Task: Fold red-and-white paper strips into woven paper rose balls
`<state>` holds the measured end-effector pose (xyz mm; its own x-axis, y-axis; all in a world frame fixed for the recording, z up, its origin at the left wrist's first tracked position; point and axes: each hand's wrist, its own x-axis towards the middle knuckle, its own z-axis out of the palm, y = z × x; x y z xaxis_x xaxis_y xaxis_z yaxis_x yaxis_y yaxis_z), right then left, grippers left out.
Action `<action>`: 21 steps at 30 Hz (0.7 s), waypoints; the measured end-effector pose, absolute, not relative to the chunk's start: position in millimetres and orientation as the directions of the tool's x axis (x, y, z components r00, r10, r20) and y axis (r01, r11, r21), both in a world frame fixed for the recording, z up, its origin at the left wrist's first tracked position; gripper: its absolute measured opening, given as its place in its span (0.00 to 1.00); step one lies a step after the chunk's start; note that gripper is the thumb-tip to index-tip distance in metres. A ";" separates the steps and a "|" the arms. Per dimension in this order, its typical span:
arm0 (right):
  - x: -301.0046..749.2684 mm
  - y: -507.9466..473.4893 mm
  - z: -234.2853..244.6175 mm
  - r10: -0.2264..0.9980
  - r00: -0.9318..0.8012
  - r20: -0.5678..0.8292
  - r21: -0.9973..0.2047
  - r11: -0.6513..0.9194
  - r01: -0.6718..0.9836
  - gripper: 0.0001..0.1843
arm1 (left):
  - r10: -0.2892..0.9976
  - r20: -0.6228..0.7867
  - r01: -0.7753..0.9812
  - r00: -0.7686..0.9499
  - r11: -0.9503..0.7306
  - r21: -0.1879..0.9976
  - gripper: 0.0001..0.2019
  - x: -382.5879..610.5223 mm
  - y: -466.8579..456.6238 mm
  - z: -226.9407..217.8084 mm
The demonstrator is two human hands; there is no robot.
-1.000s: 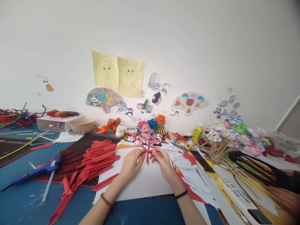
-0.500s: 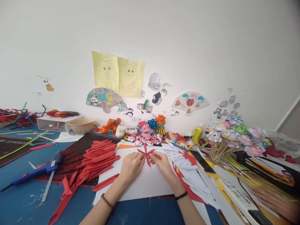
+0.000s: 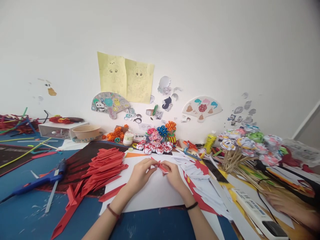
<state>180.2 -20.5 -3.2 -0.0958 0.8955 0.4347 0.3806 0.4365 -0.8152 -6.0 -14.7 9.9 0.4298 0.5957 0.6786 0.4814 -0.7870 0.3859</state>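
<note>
My left hand (image 3: pixel 140 174) and my right hand (image 3: pixel 173 175) meet over a white sheet of paper (image 3: pixel 150 193) at the middle of the table. Together they pinch a small red folded paper piece (image 3: pixel 160 166), which lies flattened and low between the fingertips. A pile of folded red paper strips (image 3: pixel 103 166) lies just left of my left hand. A heap of white and red paper scraps (image 3: pixel 200 176) sits just right of my right hand.
A blue glue gun (image 3: pixel 37 181) lies at the left on the blue table. Small paper flowers (image 3: pixel 156 146), a bowl (image 3: pixel 86 131) and a yellow bottle (image 3: pixel 210 141) line the wall. Paper flowers on sticks (image 3: pixel 240 146) and a power strip (image 3: pixel 252 210) lie right. Another person's hand (image 3: pixel 290 206) rests at far right.
The red piece stood spread like a star above my fingers; now it is folded flat and lower between them. Another person's hand has come into view at the far right.
</note>
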 end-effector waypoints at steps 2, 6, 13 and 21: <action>183.1 -18.0 -4.8 0.906 -0.152 0.394 -0.839 0.422 0.342 0.15 | 0.606 0.667 0.429 0.434 -0.790 0.438 0.07 -6.9 -13.1 10.1; 194.0 -11.5 -5.8 0.888 -0.145 0.435 -0.808 0.457 0.372 0.15 | 0.627 0.664 0.469 0.407 -0.768 0.436 0.06 -8.7 -11.5 9.2; 191.7 -19.9 7.6 0.715 -0.015 0.699 -0.586 0.585 0.560 0.09 | 0.620 0.653 0.633 0.436 -0.727 0.267 0.06 -9.4 -11.0 5.9; 177.2 -27.0 2.8 0.701 -0.179 0.690 -0.462 0.617 0.636 0.05 | 0.617 0.614 0.668 0.492 -0.720 0.189 0.07 -7.0 -10.3 4.7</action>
<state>177.2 -27.0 2.8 -0.1791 0.7013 0.6900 0.6363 0.6174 -0.4625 -7.0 -10.3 4.7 0.4921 0.6170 0.6141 0.6676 -0.7202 0.1887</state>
